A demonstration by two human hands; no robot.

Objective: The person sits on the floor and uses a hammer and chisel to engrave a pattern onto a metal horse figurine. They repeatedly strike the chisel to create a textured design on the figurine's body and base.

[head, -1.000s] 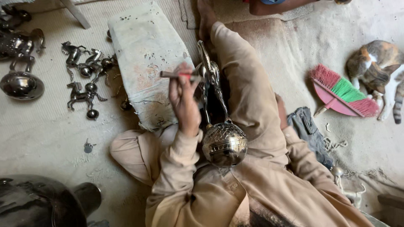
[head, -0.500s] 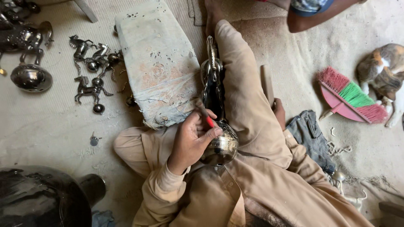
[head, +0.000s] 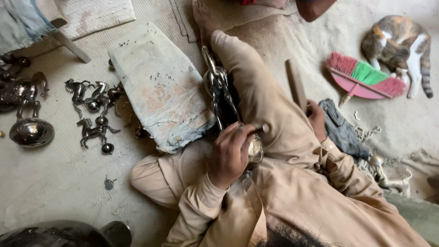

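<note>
Small metal horse figures (head: pixel 93 114) lie finished-looking on the mat at left. The left hand (head: pixel 230 154) curls its fingers around a thin tool on the round metal piece (head: pixel 255 148) in the lap (work seems unfinished). The right hand (head: pixel 316 120) holds a wooden stick (head: pixel 296 84), fingers mostly hidden.

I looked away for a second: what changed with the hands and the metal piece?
The left hand came down from mid-air onto the round metal piece in the lap, tool still gripped. The right hand still rests by the wooden stick. Horse figures, broom and cat stayed.
</note>
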